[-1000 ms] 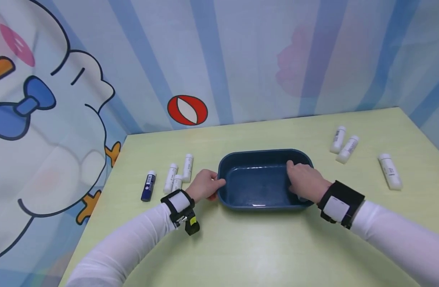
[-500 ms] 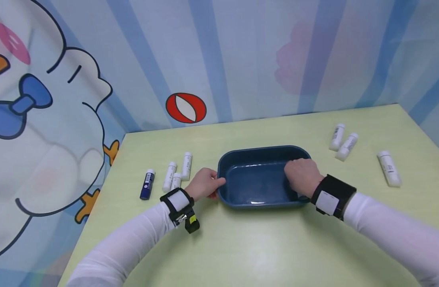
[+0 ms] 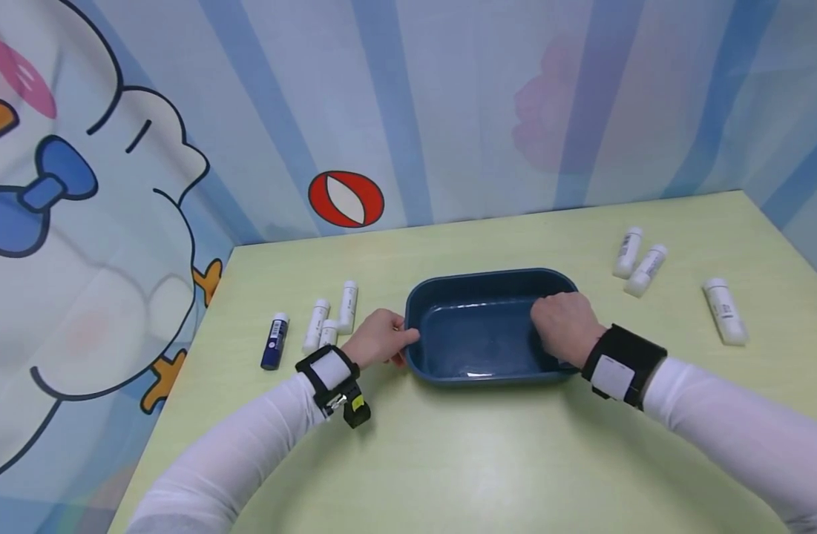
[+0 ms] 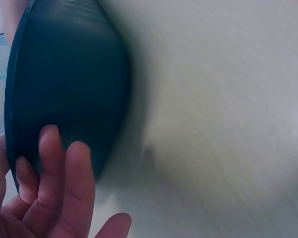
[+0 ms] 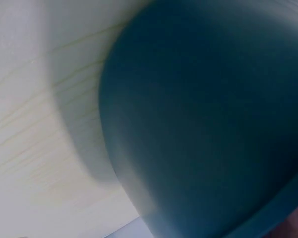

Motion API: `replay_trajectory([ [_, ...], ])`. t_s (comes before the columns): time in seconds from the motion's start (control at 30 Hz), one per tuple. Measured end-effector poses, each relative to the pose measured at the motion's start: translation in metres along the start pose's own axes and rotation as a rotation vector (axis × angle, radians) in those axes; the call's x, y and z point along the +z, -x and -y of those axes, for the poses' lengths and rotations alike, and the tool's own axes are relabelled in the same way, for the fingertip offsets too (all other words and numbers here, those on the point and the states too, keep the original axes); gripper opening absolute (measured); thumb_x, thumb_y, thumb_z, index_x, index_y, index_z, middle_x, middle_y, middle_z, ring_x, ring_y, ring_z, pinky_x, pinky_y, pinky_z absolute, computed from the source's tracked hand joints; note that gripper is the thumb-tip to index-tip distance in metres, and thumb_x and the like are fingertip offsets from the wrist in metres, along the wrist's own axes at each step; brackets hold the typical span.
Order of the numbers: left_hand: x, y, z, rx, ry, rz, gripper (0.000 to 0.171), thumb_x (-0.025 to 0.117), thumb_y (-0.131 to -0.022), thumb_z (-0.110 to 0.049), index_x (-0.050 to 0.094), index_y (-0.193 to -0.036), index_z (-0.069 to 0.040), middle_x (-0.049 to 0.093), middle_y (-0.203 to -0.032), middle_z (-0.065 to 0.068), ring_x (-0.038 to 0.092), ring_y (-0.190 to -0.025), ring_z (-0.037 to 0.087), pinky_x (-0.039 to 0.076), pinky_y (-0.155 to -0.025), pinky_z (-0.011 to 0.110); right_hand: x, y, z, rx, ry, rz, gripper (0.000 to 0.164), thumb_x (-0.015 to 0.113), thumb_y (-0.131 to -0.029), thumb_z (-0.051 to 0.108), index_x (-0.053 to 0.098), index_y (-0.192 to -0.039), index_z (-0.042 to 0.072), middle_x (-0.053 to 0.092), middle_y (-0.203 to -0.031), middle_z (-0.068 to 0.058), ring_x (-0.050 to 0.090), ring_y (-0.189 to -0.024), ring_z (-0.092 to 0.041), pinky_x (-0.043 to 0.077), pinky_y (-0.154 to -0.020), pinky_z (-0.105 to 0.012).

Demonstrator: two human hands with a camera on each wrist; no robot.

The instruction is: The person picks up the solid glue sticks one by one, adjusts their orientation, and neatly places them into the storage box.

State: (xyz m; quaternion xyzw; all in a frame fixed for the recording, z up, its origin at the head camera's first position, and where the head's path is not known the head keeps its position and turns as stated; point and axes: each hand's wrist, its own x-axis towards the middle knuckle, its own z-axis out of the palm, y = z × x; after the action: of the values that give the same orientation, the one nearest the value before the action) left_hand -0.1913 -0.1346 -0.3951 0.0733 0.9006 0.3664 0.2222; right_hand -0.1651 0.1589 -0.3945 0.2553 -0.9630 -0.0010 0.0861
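A dark blue oval plastic basin [image 3: 478, 326] sits on the table in the head view. My left hand [image 3: 379, 337] grips its left end, thumb over the rim and fingers against the outer wall; the left wrist view shows these fingers [image 4: 78, 173] on the outside. Inside the right end is my right hand [image 3: 568, 326], back upward, with its fingertips hidden beneath it. A small pale patch [image 3: 565, 364] shows under that wrist; I cannot tell whether the hand holds anything. The right wrist view is mostly the basin's outer wall [image 5: 198, 114].
Several white capped tubes, like glue sticks, lie about: a group [image 3: 317, 326] beside my left hand, a pair [image 3: 645, 271] at the back right and one [image 3: 725, 311] farther right. A dark blue tube [image 3: 274, 341] lies at the left. A printed wall [image 3: 475, 111] stands behind the table.
My right hand has shifted slightly left within the basin, and its finger that showed near the far side has drawn in. The left hand keeps its grip on the rim.
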Motion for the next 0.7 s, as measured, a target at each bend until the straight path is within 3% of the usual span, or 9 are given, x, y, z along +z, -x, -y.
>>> replay_trajectory([
  [0.33,-0.003,0.002,-0.003,-0.005,-0.015,0.017,0.035,0.060,-0.096,-0.019,0.057,-0.062,-0.008,0.066,-0.059,0.004,0.064,-0.053,0.015,0.035,-0.044,0.022,-0.008,0.000,0.001,-0.028,-0.080,-0.060,0.033,0.073,-0.075,0.004,0.044,-0.060,0.008,0.037,-0.050,0.000,0.043,-0.043,-0.017,0.040,-0.038,-0.035],
  [0.57,-0.004,-0.001,0.001,0.002,0.008,0.036,0.036,0.062,-0.095,-0.021,0.057,-0.061,-0.009,0.066,-0.058,0.004,0.066,-0.054,0.016,0.036,-0.044,0.023,-0.028,0.000,0.004,0.026,-0.114,0.060,0.029,0.077,-0.082,0.022,0.054,-0.075,0.005,0.042,-0.053,0.001,0.045,-0.045,-0.015,0.041,-0.041,-0.034],
  [0.7,-0.003,-0.002,0.003,0.004,0.017,0.040,0.036,0.062,-0.095,-0.021,0.057,-0.062,-0.009,0.067,-0.058,0.005,0.066,-0.054,0.016,0.036,-0.044,0.023,-0.036,0.003,-0.003,0.029,-0.157,0.053,0.027,0.075,-0.085,0.024,0.053,-0.078,0.008,0.043,-0.054,0.003,0.043,-0.045,-0.014,0.036,-0.042,-0.032],
])
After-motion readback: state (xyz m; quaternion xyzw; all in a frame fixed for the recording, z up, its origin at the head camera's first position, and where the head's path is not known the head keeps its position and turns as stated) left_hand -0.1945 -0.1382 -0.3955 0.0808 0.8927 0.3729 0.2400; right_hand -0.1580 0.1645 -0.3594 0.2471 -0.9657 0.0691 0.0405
